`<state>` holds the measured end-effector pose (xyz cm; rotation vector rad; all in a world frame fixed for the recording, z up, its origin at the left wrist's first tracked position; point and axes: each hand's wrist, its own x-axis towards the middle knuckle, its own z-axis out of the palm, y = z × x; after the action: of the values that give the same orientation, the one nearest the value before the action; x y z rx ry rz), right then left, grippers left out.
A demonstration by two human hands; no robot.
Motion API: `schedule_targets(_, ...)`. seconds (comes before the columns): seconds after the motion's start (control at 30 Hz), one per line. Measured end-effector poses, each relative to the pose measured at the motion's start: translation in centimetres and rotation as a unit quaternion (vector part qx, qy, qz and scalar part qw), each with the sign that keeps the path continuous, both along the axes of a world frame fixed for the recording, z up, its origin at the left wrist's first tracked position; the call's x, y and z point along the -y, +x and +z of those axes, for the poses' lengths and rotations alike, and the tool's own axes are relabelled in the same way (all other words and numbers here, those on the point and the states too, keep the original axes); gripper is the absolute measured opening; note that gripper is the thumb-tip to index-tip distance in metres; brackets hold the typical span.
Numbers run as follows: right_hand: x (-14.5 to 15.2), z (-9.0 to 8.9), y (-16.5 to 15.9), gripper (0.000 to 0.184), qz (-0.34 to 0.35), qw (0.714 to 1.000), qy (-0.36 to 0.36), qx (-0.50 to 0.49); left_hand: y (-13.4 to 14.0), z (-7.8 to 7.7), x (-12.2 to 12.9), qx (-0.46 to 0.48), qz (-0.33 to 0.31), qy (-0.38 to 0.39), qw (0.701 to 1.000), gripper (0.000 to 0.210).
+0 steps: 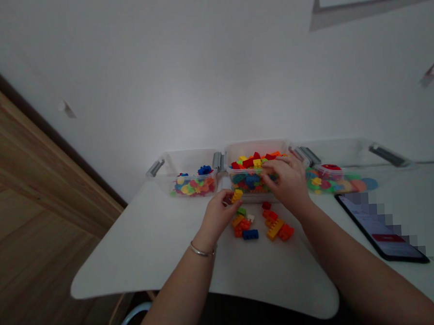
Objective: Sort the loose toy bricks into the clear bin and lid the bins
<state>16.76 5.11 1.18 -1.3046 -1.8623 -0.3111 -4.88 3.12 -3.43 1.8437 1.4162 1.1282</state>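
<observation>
Between the thumb and fingers of my left hand (219,212) is a yellow toy brick (236,196), held above the table. My right hand (286,180) reaches over the front right rim of the middle clear bin (258,145), which is filled with mixed toy bricks (252,163). Its fingers are bent over the bricks; whether they grip one cannot be made out. Below the hands lie loose bricks in two groups. The left group has a blue brick (250,234), a white one (251,218) and orange ones; the right has a yellow-orange brick (275,229) and red ones.
A left clear bin (191,154) and a right clear bin (341,144) hold colourful small pieces. A tablet or phone (382,229) lies on the white table (141,249) at the right. The wall (205,76) rises directly behind the bins.
</observation>
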Motion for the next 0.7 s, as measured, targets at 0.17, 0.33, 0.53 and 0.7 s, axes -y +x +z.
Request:
schedule_targets(0.17, 0.2, 0.0, 0.0, 0.038, 0.015, 0.998, -0.01, 0.066, 0.1, 0.0, -0.3, 0.11, -0.035, -0.047, 0.992, 0.022)
schedule_targets(0.33, 0.7, 0.7, 0.0, 0.039, 0.031, 0.999, 0.018, 0.041, 0.0, 0.1, -0.4, 0.17, -0.051, -0.068, 0.982, 0.027)
schedule_targets(0.53, 2.7, 2.6, -0.6, 0.028, 0.164, 0.986, -0.004, -0.031, 0.1, 0.5, 0.0, 0.232, -0.104, -0.134, 0.958, 0.046)
schedule_targets(0.7, 4.1, 3.2, -1.8, 0.02, 0.277, 0.949, -0.131, 0.07, 0.3, 0.8, 0.2, 0.218, -0.148, -0.125, 0.957, 0.047)
